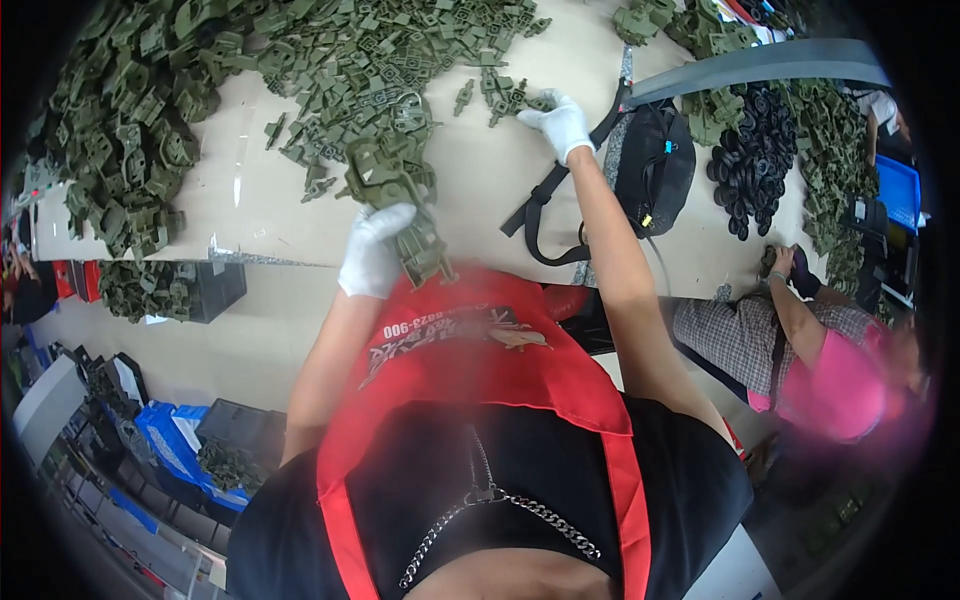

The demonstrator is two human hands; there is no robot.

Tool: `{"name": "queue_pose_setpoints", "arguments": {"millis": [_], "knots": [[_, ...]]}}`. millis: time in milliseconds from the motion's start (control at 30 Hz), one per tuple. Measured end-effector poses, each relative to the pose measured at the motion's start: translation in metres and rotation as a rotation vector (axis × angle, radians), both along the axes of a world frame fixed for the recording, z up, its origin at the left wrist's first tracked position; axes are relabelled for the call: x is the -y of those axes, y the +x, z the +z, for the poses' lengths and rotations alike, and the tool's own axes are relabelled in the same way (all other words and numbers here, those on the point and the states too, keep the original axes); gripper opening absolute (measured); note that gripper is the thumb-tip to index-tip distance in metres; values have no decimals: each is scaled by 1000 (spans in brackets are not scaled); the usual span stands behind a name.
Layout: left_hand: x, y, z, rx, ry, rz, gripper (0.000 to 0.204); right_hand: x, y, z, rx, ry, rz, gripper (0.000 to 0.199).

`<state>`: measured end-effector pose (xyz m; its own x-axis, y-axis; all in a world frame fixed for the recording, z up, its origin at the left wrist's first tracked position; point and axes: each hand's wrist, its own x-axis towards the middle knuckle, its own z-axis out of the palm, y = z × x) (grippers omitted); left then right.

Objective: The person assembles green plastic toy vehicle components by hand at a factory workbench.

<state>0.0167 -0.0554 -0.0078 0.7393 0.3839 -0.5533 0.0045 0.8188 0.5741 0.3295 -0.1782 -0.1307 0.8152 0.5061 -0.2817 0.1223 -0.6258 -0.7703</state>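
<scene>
My left hand (370,250), in a white glove, is closed around a long olive-green plastic toy vehicle body (388,172). It is tilted above the near edge of the table, and its lower end hangs close to my red apron. My right hand (562,124), also gloved in white, reaches far forward and pinches at a small green plastic part (538,102). A few similar small parts (500,92) lie just left of those fingertips. Beyond my left hand spreads a wide heap of small green parts (370,50).
Larger green moulded pieces (130,130) are piled at the left. A black bag (655,165) with straps lies right of my right forearm, under a grey curved bar (760,68). Black wheel-like rings (755,160) are heaped beyond it. A co-worker in pink (835,385) sits at the right.
</scene>
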Motion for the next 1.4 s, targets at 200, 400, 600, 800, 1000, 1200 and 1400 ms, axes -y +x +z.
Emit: {"name": "queue_pose_setpoints", "arguments": {"millis": [200,400,600,800,1000,1200,1400], "knots": [[-9,-9,-4,-42,85,190,28,-13,-104,183,-441,8,505,47],[22,-21,13,-87,264,229,31,6,-193,172,-323,-76,494,43],[34,-30,15,-157,127,298,23,26,-221,166,444,3,753,22],[40,-39,11,-208,223,241,20,24,-234,170,291,-114,701,16],[47,-44,14,-185,242,173,16,28,-243,167,428,-69,809,13],[43,-57,-21,-67,541,101,17,22,-243,152,349,-33,728,9],[36,-59,1,-128,413,66,38,18,-240,152,112,161,594,12]]}}
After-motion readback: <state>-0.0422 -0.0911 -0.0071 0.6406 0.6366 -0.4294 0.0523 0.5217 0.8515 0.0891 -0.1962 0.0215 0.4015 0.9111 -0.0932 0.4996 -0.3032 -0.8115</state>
